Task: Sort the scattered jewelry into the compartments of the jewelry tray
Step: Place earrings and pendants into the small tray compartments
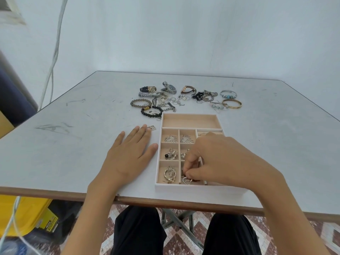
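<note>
Head view, sorting in progress. The jewelry tray point(198, 188) sits on the bench point(73, 144) near its front edge. Its small left compartments already hold pieces, among them two leaf earrings point(170, 138), while the long far compartment point(191, 120) holds nothing. The right hand point(220, 159) reaches into the nearest middle compartment, fingertips pinched on a small piece point(183, 172) just above a heart-shaped piece point(187, 181) — apparently the placing step. The left hand point(128, 153) lies flat beside the tray with its fingers straight, their tips touching a small flat tag point(152, 128). The scattered jewelry point(165, 100) — watches, bracelets, chains — waits beyond the tray. Next comes a release, then a reach over the tray to lift one item clear of the tangle.
</note>
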